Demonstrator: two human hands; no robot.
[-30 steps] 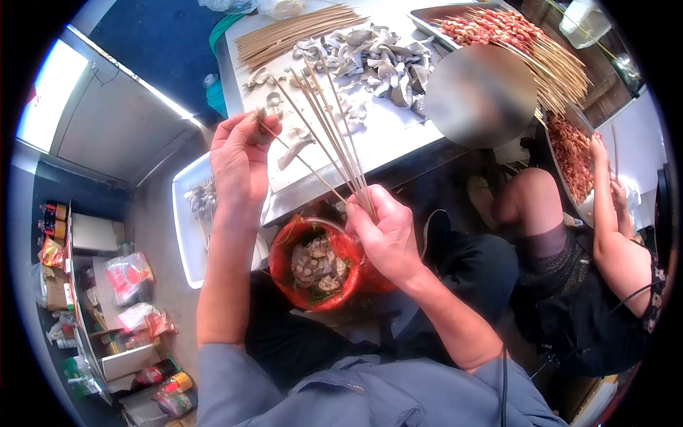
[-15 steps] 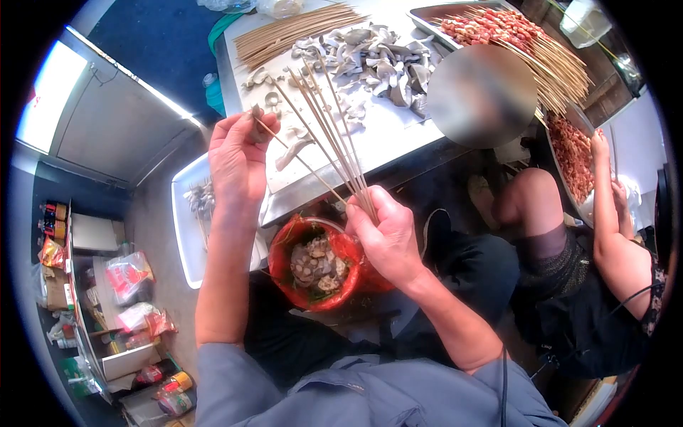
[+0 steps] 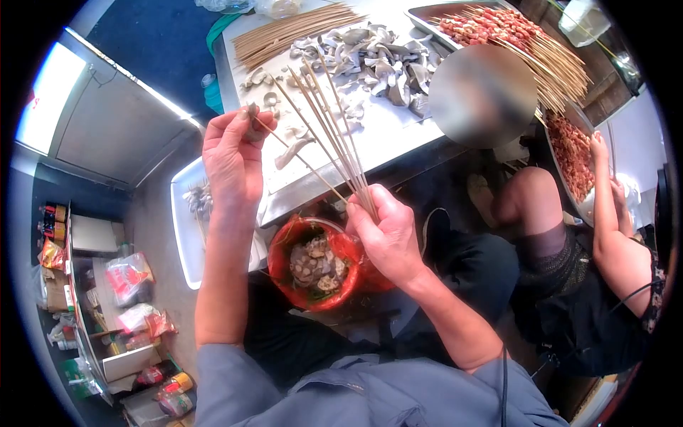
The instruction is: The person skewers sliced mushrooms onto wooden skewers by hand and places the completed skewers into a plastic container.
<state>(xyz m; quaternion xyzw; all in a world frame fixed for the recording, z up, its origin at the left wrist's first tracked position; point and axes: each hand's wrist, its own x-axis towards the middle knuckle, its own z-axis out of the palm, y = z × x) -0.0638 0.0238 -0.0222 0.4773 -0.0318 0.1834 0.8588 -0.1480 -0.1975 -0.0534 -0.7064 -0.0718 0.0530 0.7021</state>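
Observation:
My right hand (image 3: 386,231) is closed round the lower ends of several thin wooden skewers (image 3: 333,135), which fan upward over the table. One skewer leans left, with a grey mushroom piece (image 3: 292,153) threaded partway along it. At that skewer's tip, my left hand (image 3: 233,153) pinches another mushroom piece (image 3: 252,128). Behind the hands, a heap of torn grey mushrooms (image 3: 384,64) lies on the white table (image 3: 302,186), beside a bundle of loose skewers (image 3: 295,34). Below my right hand is a red-lined bucket (image 3: 283,274) with mushroom scraps inside.
A white tray (image 3: 183,245) with mushroom skewers stands at the left. Meat skewers (image 3: 491,28) fill a metal tray at the back right. Another person (image 3: 605,206) sits at the right, hands by a tray of meat pieces (image 3: 569,156). Shelves (image 3: 85,327) with packages stand far left.
My left hand has shifted slightly left and down, still pinching the mushroom piece at the skewer tip. My right hand has hardly moved.

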